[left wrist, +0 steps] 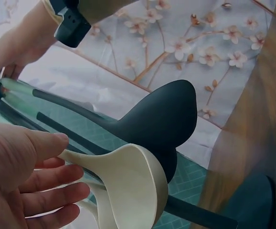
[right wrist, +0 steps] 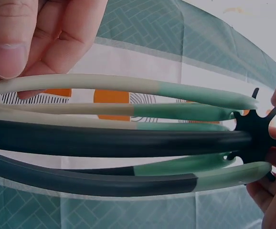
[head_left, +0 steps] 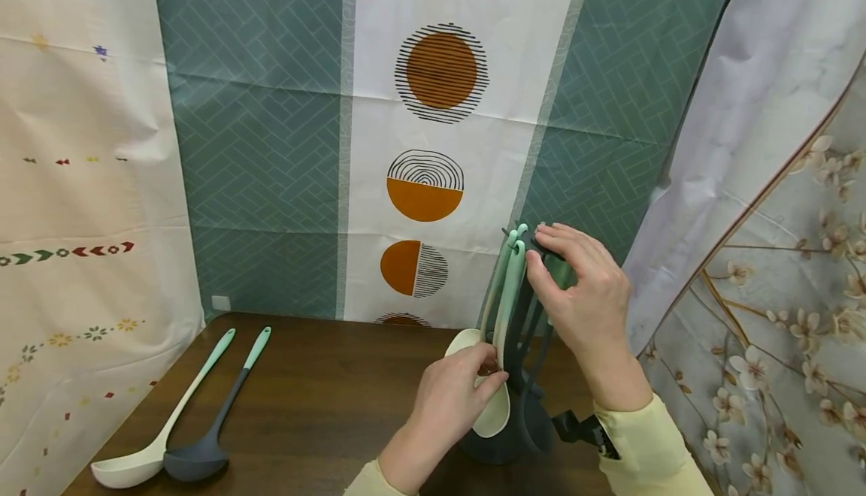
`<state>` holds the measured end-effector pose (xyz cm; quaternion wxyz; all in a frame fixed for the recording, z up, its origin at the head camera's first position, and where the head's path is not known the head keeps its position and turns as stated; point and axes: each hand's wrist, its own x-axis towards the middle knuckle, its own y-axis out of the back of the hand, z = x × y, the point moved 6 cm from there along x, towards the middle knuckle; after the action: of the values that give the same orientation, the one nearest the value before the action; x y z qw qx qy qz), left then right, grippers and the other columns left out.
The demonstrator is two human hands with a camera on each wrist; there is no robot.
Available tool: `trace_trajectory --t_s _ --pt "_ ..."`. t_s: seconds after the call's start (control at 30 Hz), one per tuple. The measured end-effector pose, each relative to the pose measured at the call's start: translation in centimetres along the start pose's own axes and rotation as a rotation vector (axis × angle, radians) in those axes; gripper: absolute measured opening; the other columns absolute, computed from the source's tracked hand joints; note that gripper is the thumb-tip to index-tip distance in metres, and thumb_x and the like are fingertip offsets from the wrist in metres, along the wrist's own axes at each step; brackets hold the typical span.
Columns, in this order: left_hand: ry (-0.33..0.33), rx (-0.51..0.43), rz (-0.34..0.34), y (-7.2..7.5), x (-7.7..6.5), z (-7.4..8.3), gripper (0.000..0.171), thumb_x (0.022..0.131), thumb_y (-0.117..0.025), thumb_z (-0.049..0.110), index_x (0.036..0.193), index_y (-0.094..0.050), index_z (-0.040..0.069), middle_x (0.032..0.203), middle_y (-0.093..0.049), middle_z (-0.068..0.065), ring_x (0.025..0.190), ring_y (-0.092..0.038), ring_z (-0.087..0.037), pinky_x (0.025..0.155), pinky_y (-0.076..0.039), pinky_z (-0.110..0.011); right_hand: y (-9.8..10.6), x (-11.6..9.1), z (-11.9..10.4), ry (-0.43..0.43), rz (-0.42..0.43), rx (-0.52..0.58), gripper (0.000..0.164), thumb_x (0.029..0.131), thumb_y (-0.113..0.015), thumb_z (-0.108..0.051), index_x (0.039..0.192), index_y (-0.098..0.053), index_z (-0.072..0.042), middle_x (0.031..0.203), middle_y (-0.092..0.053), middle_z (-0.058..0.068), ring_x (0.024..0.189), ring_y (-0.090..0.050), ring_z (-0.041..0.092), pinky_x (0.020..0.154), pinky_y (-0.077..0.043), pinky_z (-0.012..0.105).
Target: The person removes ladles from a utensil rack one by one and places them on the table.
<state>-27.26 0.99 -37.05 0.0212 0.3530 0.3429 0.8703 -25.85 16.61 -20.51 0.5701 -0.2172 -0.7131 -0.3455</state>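
A dark utensil stand (head_left: 490,449) at the right of the table carries several hanging utensils with mint-green handle ends. My left hand (head_left: 446,391) pinches the stem of a cream spoon (head_left: 494,415), thumb on one side and fingers on the other. In the left wrist view the cream spoon (left wrist: 133,183) hangs in front of other cream pieces. Up at the top, my right hand (head_left: 588,278) grips the stand's dark hooked crown (right wrist: 252,129), with thumb and fingers on opposite sides. The cream spoon's green end (right wrist: 205,96) is at a hook there.
A cream ladle (head_left: 131,469) and a dark grey ladle (head_left: 196,462) lie side by side at the table's left. Behind the wooden table (head_left: 325,391) hangs a patterned curtain (head_left: 271,143). A dark utensil head (left wrist: 162,114) hangs beside the cream spoon.
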Motion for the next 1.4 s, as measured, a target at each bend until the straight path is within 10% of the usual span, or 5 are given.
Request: trace_trajectory --t_s 0.6,1.4 --pt "0.054 -0.206 -0.069 -0.5 -0.2 0.0 0.017 0.099 -0.087 0.029 0.105 -0.071 0.026 0.096 -0.073 0.023 0.090 -0.070 0.000 0.081 -0.058 -0.028 -0.1 0.0 0.4 -0.015 -0.015 0.051 0.030 0.099 -0.075 -0.026 0.123 -0.084 -0.011 0.129 -0.080 -0.001 0.128 -0.071 0.024 0.113 -0.048 0.031" --pt "0.015 -0.020 0.109 1.7 0.0 0.1 0.016 0.095 -0.090 0.025 0.095 -0.074 0.022 0.085 -0.074 0.017 0.077 -0.070 -0.002 0.062 -0.050 -0.025 0.0 0.0 -0.1 -0.015 -0.021 0.043 0.029 0.101 -0.074 -0.025 0.119 -0.086 -0.007 0.126 -0.075 0.011 0.116 -0.064 0.039 0.095 -0.047 0.047"
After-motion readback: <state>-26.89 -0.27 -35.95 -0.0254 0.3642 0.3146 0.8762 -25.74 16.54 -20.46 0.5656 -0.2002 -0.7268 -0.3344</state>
